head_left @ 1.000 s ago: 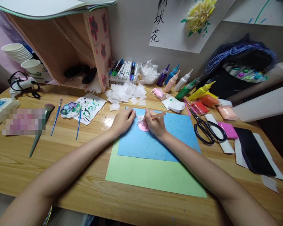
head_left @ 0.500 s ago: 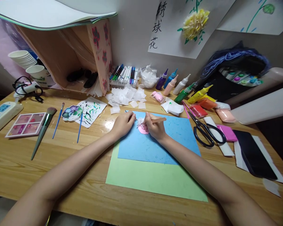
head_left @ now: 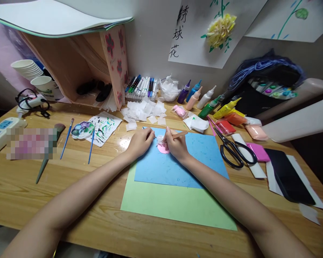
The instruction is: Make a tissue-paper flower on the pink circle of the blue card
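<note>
From the head view, I see the right hand (head_left: 176, 143) pinching a brown stick (head_left: 181, 134) beside a pink disc (head_left: 163, 149) and crumpled white tuft (head_left: 159, 139), mid-frame on a blue sheet (head_left: 174, 172). The left hand (head_left: 140, 142) curls narrow nearby; I cannot tell whether it grips anything. White paper squares (head_left: 142, 109) lie upper centre on the surface (head_left: 97, 222), 1 pair of scissors (head_left: 233, 152) at right.
</note>
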Action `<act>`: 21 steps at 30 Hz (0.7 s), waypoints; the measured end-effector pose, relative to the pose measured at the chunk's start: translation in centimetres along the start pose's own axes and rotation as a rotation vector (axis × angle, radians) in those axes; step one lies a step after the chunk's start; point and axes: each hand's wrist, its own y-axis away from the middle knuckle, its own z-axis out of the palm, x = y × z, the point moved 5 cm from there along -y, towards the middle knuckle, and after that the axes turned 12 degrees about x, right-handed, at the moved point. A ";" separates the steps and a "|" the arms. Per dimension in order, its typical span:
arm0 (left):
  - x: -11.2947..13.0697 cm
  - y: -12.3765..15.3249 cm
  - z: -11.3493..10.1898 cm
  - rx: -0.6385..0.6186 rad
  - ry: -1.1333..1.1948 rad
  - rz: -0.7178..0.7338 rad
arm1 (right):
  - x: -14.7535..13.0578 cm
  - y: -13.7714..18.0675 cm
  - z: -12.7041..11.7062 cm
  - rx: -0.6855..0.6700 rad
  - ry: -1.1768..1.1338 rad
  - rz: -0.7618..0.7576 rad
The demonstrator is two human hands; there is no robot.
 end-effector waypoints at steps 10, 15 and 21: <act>-0.2 0.1 -0.1 0.002 -0.014 -0.007 | 0.6 -1.5 -2.4 0.229 -0.308 0.151; -0.2 0.4 -1.6 0.146 -0.255 -0.016 | 1.5 -4.0 -4.7 0.204 -0.327 0.212; -1.8 1.8 -3.1 -0.009 -0.110 -0.298 | 3.7 -2.1 -6.6 -0.178 -0.374 0.326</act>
